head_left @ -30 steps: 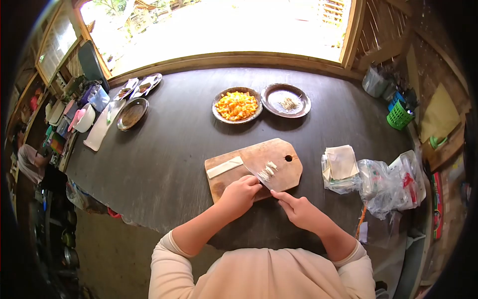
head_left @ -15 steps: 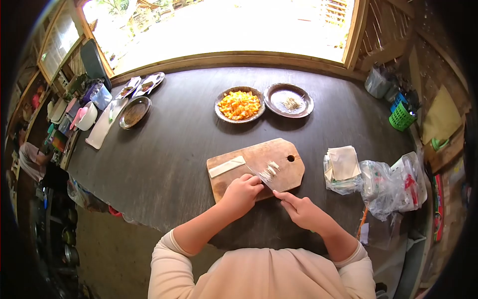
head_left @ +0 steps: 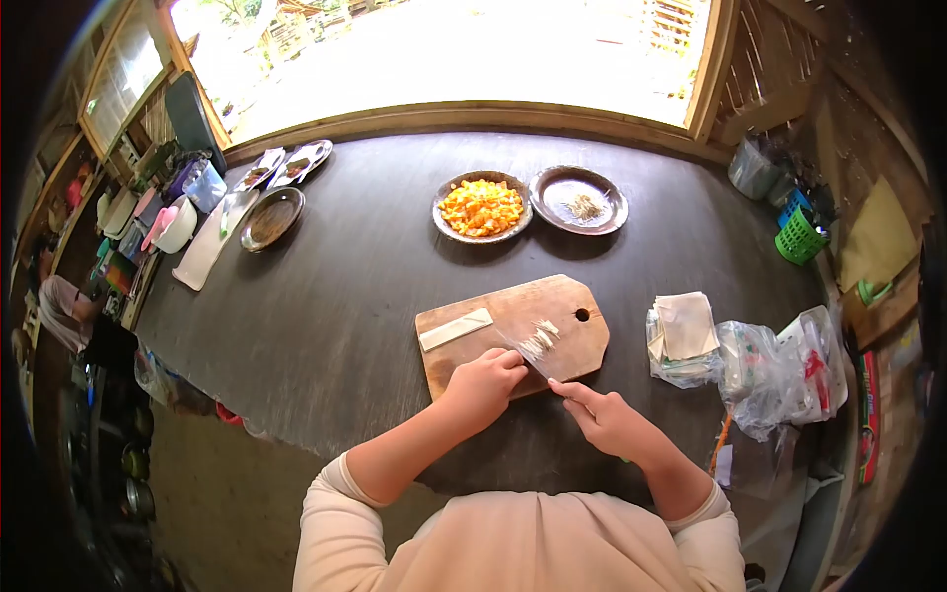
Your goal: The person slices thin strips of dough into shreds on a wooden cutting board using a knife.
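A wooden cutting board [head_left: 459, 370] with a dark hanging hole lies before me on the table. My right hand [head_left: 602, 419] grips a knife [head_left: 534, 367], its forefinger stretched toward the blade, which slants across the board. Closed and bent at the fingers, my left hand [head_left: 485, 385] presses down beside the blade; whatever lies under its fingertips is hidden. To the right of the blade is a small heap of thin pale sticks [head_left: 539, 339]. Toward the board's left side rests a flat pale slab [head_left: 456, 329].
Behind the board stand a plate of orange cubes [head_left: 481, 207] and a plate with thin pale shreds [head_left: 580, 226]. Plastic bags [head_left: 752, 370] and folded cloth [head_left: 685, 326] lie at right, near a green basket [head_left: 801, 237]. An oval dish [head_left: 272, 219] sits left. Another person [head_left: 65, 314] is at far left.
The whole view has shifted slightly to the right. Both hands and the knife keep nearly the same place on the board.
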The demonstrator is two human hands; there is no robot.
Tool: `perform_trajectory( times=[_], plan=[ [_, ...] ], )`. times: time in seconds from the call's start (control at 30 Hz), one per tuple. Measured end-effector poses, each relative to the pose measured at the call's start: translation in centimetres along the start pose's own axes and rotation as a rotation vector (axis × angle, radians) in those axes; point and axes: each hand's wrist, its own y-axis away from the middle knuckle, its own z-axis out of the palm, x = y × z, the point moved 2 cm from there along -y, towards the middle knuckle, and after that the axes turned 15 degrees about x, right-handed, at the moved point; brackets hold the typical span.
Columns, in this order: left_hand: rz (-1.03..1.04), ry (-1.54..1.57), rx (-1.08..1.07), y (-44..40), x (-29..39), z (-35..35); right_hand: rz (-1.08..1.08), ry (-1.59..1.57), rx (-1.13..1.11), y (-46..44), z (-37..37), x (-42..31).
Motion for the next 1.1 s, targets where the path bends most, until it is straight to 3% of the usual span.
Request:
perform_trajectory(
  times=[0.1,1.1],
  plan=[
    [0.018,-0.009,0.016,0.0,0.2,-0.2,-0.117,-0.047,0.057,-0.4,0.7,1.2],
    [-0.006,-0.014,-0.026,-0.1,0.5,-0.4,-0.042,0.042,0.033,-0.3,1.1,0.7]
  ],
)
